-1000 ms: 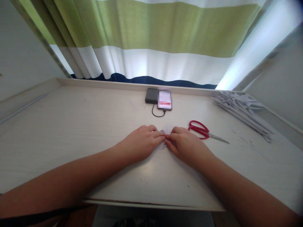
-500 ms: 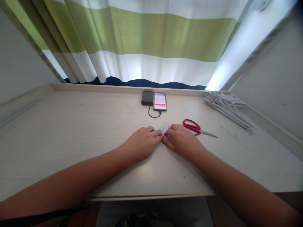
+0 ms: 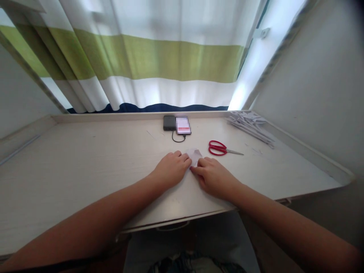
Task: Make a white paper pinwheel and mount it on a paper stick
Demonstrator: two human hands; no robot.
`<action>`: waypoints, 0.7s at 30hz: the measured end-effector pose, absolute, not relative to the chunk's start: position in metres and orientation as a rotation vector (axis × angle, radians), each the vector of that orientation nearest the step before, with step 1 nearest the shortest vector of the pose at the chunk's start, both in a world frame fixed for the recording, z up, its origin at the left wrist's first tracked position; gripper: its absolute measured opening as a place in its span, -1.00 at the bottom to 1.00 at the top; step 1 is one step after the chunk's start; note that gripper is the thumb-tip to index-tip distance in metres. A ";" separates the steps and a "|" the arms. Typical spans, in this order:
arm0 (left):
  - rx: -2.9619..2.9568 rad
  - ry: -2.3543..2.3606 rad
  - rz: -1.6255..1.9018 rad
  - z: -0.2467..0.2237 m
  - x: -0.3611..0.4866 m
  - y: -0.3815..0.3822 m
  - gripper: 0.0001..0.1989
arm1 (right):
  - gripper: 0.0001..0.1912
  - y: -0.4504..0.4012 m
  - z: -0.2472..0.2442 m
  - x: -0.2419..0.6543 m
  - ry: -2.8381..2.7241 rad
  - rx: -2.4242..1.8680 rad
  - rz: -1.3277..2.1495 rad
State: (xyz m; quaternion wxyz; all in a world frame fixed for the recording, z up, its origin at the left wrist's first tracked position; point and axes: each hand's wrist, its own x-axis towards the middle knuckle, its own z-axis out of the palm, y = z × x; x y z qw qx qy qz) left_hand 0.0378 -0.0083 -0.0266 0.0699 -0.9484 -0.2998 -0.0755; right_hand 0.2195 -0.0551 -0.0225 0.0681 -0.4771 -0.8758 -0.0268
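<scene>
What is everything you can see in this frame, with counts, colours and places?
Paper piece: 1, white, between the hands
Scissors: 1, red handles, metal blades, right of the paper piece
Phone: 1, dark-edged, screen pixelated, rear of desk
Box-shaped device: 1, dark grey, left of phone
Cable: 1, black, looped before both
Paper strips: many, whitish, rear right pile
Scraps: several, pale, right of scissors; more left of device
Desk: 1, off-white, under everything listed above
Curtain: green, white and navy, behind desk
Walls: 2, pale, both sides
Seat: 1, grey, bottom
Left hand: 1, bare, fingers on the paper piece
Right hand: 1, bare, fingers at its near edge
</scene>
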 end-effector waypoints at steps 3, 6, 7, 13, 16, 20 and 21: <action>-2.841 -0.879 -0.226 -0.026 0.037 -0.008 -0.75 | -0.69 -0.054 -0.022 0.224 -2.602 -1.494 -0.086; -2.830 -0.875 -0.228 -0.025 0.036 -0.008 -0.74 | -0.69 -0.048 -0.021 0.229 -2.556 -1.561 -0.114; -2.829 -0.875 -0.228 -0.025 0.036 -0.009 -0.74 | -0.70 -0.048 -0.021 0.229 -2.552 -1.566 -0.121; -2.831 -0.857 -0.214 -0.023 0.036 -0.009 -0.74 | -0.70 -0.057 -0.020 0.222 -2.595 -1.491 -0.138; -2.829 -0.858 -0.214 -0.023 0.036 -0.009 -0.72 | -0.68 -0.056 -0.021 0.224 -2.573 -1.504 -0.101; -2.837 -0.865 -0.228 -0.025 0.036 -0.008 -0.70 | -0.69 -0.055 -0.022 0.226 -2.536 -1.541 -0.094; -2.841 -0.871 -0.226 -0.026 0.036 -0.007 -0.70 | -0.69 -0.055 -0.022 0.225 -2.544 -1.530 -0.097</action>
